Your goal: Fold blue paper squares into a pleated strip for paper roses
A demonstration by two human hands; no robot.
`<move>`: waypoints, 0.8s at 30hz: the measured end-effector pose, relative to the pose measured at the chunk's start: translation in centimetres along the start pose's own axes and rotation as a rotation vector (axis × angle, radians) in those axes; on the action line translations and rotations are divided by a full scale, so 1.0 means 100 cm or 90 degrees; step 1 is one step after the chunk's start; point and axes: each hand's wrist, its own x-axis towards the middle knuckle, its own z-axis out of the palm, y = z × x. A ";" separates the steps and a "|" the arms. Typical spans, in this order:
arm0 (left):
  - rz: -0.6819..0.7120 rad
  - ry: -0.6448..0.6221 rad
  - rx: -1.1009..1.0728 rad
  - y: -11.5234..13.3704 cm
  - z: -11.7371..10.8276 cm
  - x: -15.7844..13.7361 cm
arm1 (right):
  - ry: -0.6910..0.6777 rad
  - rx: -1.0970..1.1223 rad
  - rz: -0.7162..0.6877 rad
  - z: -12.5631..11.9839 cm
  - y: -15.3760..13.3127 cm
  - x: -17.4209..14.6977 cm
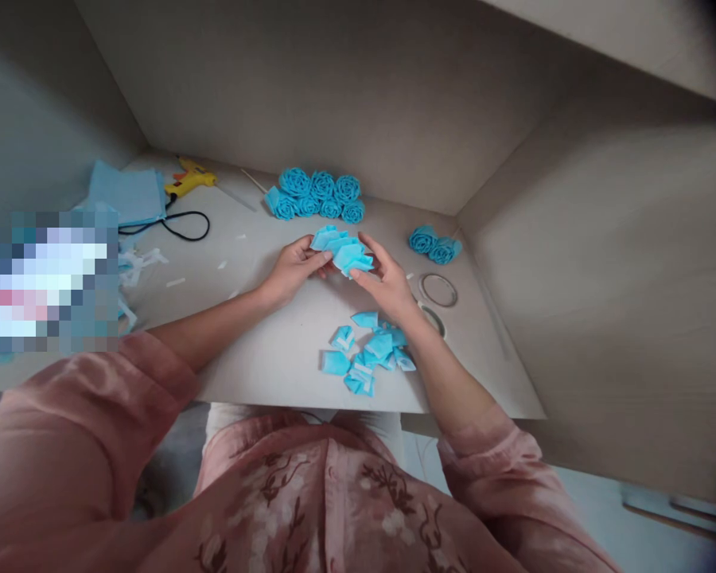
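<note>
Between my two hands, above the middle of the table, is a row of overlapping folded blue petals (341, 248). My left hand (298, 269) pinches the row's left end between thumb and fingers. At the other end, my right hand (387, 274) grips it, thumb in front and fingers behind. Below my right hand lies a loose pile of folded blue petals (379, 345), some with white strips on them. Beyond my hands, several finished blue roses (322, 185) sit in two rows.
Two more blue roses (434, 243) lie to the right, near tape rolls (438, 290), one partly behind my right wrist. At the back left are a yellow glue gun (192, 178) with its black cord (206, 227) and stacked blue sheets (126, 195). White scraps (146, 264) litter the left. Walls enclose the table.
</note>
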 end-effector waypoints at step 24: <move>0.021 0.065 0.033 0.001 0.005 -0.005 | 0.067 -0.170 -0.136 0.000 -0.017 -0.008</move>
